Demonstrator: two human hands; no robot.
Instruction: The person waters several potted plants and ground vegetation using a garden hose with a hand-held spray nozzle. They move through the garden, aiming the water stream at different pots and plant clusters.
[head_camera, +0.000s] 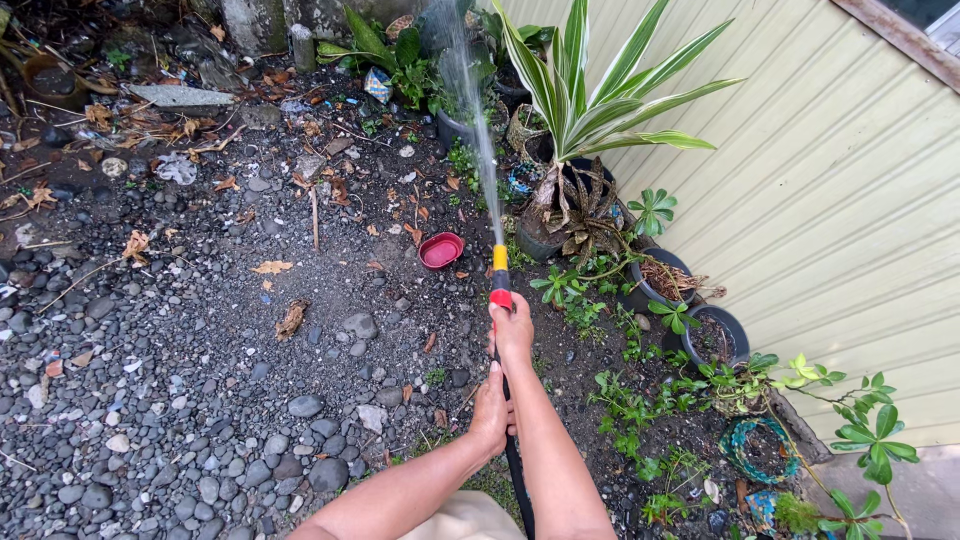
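Out on the far left, well away from the hose (514, 455), the grey pebble ground (150, 400) lies strewn with dry brown leaves (270, 267), and no spray is landing there. Closer in, just left of the hose's tip, a small red bowl (441, 249) sits on the dark gravel, outside the water's path.

Now the hands. The left hand (490, 412) is closed round the black hose low down, fingers wrapped tight, steadying it. Just above it the right hand (513, 330) is clamped on the hose right behind the red and yellow nozzle (499, 275), fully closed about it. The nozzle points away from the person, and a thin jet of water (478, 120) runs straight up the picture from its tip.

That jet is reaching the dark pots and leafy green plants (405, 55) at the far end, beyond the nozzle. So the watering is under way, and by the look of it the far cluster is what is being served at this moment.

Right of the hose stands the tall striped plant (590, 100) in its dark pot, then a row of black pots (715, 335) along the pale yellow wall (850, 200), and low green seedlings (630, 400) near the person's arm. Whether these have been soaked cannot be told; the soil is dark all over. Judging by the stream's aim, this right-hand row is not getting water now.
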